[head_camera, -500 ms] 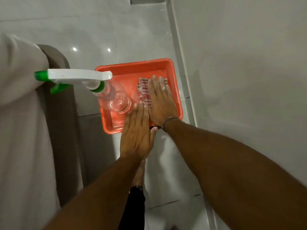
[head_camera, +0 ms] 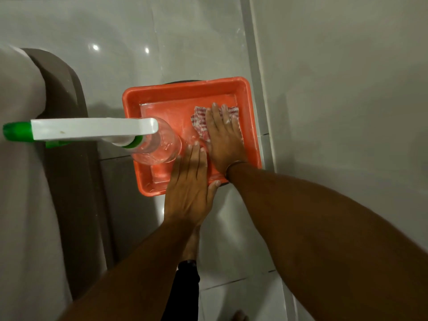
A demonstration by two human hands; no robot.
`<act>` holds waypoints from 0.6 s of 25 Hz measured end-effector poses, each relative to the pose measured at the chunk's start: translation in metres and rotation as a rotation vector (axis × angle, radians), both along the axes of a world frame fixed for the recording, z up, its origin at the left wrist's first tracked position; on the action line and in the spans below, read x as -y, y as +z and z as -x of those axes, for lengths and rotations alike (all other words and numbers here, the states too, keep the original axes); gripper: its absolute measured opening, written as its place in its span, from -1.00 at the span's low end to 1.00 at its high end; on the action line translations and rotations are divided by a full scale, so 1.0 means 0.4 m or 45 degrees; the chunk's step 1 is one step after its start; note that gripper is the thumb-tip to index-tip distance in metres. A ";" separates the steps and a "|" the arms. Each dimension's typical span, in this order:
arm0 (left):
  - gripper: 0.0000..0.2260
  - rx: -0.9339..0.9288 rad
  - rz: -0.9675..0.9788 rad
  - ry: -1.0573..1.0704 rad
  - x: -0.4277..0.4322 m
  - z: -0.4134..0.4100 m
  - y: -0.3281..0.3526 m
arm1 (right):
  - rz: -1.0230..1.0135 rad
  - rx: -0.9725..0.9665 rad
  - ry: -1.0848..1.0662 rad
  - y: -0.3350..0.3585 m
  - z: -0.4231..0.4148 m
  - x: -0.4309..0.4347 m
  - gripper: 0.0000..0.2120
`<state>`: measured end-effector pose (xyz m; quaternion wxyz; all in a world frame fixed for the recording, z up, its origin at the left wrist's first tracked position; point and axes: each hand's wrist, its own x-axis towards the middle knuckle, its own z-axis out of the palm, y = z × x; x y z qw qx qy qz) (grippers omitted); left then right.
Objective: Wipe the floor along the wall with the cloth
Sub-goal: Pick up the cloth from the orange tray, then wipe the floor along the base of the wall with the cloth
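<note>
A red-and-white checked cloth [head_camera: 201, 121] lies in the right half of an orange tray [head_camera: 185, 93] on the tiled floor [head_camera: 162, 42] beside the wall [head_camera: 347, 89]. My right hand [head_camera: 224, 137] lies flat on the cloth, fingers spread, pressing it to the tray bottom; most of the cloth is hidden under it. My left hand [head_camera: 191, 188] rests flat over the tray's near rim, fingers together, holding nothing.
A clear spray bottle [head_camera: 159, 144] with a white and green trigger head [head_camera: 88, 130] stands in the tray's left half. A brown and beige sofa arm [head_camera: 58, 112] fills the left side. The skirting strip [head_camera: 257, 66] runs along the wall. My foot [head_camera: 190, 249] is below the tray.
The view has shifted so the tray sits lower in frame. Both hands keep nearly the same flat pose on the cloth and the tray rim.
</note>
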<state>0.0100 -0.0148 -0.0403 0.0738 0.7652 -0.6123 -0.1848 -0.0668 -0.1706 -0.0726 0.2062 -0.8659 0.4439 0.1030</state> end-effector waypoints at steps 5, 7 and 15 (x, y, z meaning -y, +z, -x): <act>-0.28 0.016 0.012 -0.012 -0.003 0.008 0.035 | -0.122 0.334 -0.221 0.088 0.025 -0.003 -0.38; -0.29 0.026 0.029 -0.019 -0.012 0.026 0.064 | -0.055 0.475 -0.294 0.152 0.042 -0.026 -0.40; -0.28 0.070 0.005 -0.027 -0.209 0.254 0.174 | 0.102 0.726 -0.500 0.357 0.339 -0.347 -0.41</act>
